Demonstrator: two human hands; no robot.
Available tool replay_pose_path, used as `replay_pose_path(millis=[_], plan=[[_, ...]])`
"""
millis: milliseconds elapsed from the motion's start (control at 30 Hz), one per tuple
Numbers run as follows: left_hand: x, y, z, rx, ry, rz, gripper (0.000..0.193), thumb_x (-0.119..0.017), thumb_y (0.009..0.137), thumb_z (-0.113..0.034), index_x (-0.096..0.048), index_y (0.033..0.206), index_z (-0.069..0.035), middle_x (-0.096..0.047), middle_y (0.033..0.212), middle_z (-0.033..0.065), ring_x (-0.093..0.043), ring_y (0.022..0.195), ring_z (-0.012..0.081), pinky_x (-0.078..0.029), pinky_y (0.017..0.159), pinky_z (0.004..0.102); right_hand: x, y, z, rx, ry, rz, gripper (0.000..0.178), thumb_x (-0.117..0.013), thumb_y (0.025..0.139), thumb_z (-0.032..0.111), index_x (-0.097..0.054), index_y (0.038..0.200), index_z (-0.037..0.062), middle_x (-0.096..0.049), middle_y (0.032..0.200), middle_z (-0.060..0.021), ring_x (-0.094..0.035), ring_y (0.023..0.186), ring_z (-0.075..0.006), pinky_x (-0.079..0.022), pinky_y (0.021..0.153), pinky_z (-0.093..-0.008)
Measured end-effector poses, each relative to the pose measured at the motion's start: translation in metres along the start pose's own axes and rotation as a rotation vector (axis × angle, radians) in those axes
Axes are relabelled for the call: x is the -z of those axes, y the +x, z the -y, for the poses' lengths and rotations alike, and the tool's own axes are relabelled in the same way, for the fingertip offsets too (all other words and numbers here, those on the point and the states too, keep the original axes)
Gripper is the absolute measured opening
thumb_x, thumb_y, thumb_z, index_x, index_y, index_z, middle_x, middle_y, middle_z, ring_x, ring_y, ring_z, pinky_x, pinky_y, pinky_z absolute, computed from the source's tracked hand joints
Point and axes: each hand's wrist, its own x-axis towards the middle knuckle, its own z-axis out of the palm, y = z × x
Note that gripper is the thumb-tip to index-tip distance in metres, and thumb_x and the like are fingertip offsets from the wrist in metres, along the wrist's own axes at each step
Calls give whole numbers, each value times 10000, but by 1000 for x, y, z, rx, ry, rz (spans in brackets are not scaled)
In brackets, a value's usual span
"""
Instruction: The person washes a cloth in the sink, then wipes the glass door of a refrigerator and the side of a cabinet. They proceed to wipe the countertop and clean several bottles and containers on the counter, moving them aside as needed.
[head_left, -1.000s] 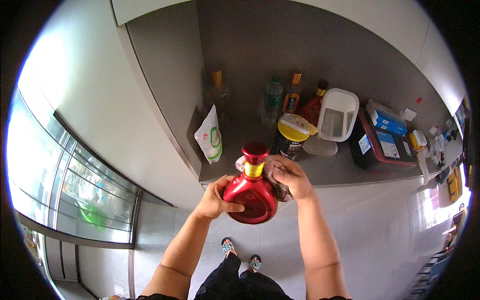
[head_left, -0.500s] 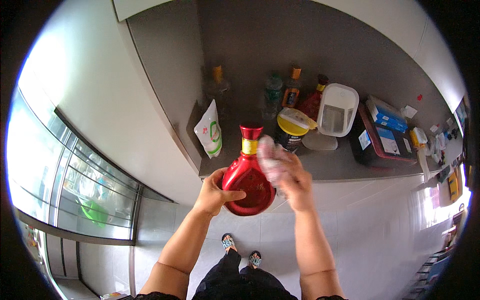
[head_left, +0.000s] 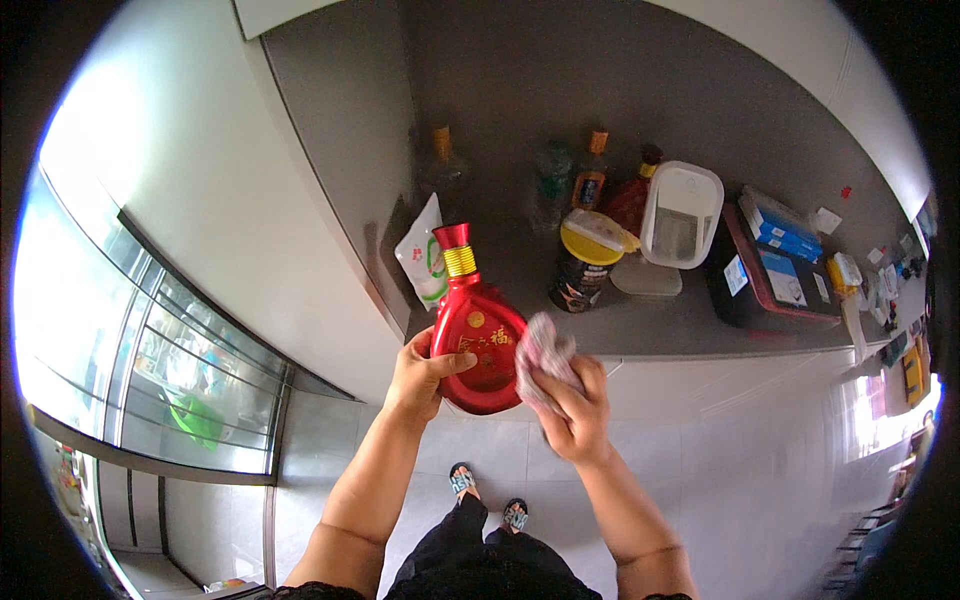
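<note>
A glossy red liquor bottle [head_left: 482, 345] with a gold-ringed neck and red cap is gripped at its lower left side by my left hand [head_left: 425, 375]. The bottle tilts a little, its cap leaning to the left. Bunched in my right hand [head_left: 578, 410] is a pinkish-white cloth [head_left: 545, 362], pressed against the bottle's right side. Both hands are in front of the grey shelf's front edge. Behind the bottle, a white pouch with green print [head_left: 424, 255] leans near the shelf's left wall and is partly covered by the cap.
On the grey shelf [head_left: 500, 180] stand a black tub with yellow lid [head_left: 582, 270], an orange-capped bottle [head_left: 590, 172], a clear plastic container [head_left: 683, 215] and a dark box [head_left: 765, 300] with blue packets [head_left: 775, 228]. A barred window [head_left: 200, 370] lies left.
The bottle has moved slightly left and turned, its cap now leaning left and its gold lettering clearer. My right hand has brought the cloth from the neck down to the bottle's right side.
</note>
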Motion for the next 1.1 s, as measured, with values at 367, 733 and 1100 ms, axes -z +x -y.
replay_pose_path(millis=[367,733,1100], plan=[[9,1,-6,-86,3,138,630,-807,632,22,-562,1212,3,-667,1089,87,-646,996,214,-508,927,370,-2,-43,-10,131,224,8,265,-638,766,104,-713,1016,55,-578,1182,-128,-606,934,-290,-529,830,-399],[20,-7,26,-55,-258,512,829,-831,564,-42,-481,1313,11,-620,1231,134,-592,1146,288,-438,1029,439,-31,-18,-16,-796,1514,-26,504,-525,977,384,-522,1288,-12,-615,1216,-113,-594,1081,-204,-457,955,-346],[0,-7,37,-305,-112,183,602,-770,677,10,-532,1229,-20,-639,1147,92,-612,1072,226,-478,966,373,-46,-48,8,-1347,1670,-409,520,-323,1025,455,-480,1331,64,-585,1222,-103,-564,1048,-238,-465,910,-366]])
